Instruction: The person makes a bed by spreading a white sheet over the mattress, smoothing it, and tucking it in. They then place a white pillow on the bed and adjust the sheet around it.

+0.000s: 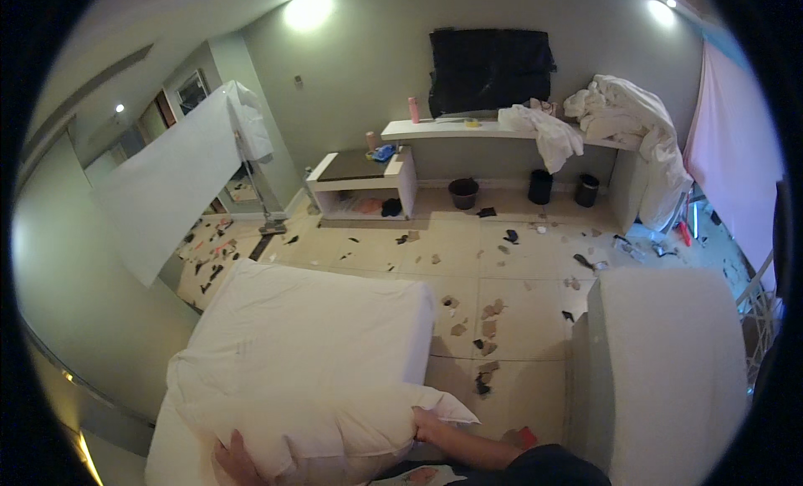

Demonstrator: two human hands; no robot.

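Observation:
A plump white pillow (pixel 351 423) lies across the near end of a bed covered with a white sheet (pixel 313 323). At the pillow's right end, my right hand (pixel 428 425) grips the white cloth near a loose corner flap. My left hand (pixel 235 459) rests against the pillow's lower left side with its fingers partly raised; whether it grips the cloth is not clear. The pillow's near edge sags in folds between the two hands.
A second bed or mattress (pixel 677 360) stands at right. Scraps litter the tiled floor (pixel 527 323). Farther off are a low cabinet (pixel 404 182), several dark bins, a white wall shelf (pixel 439 131) with heaped bedding (pixel 652 128), and a floor squeegee or mop (pixel 273 227) at left.

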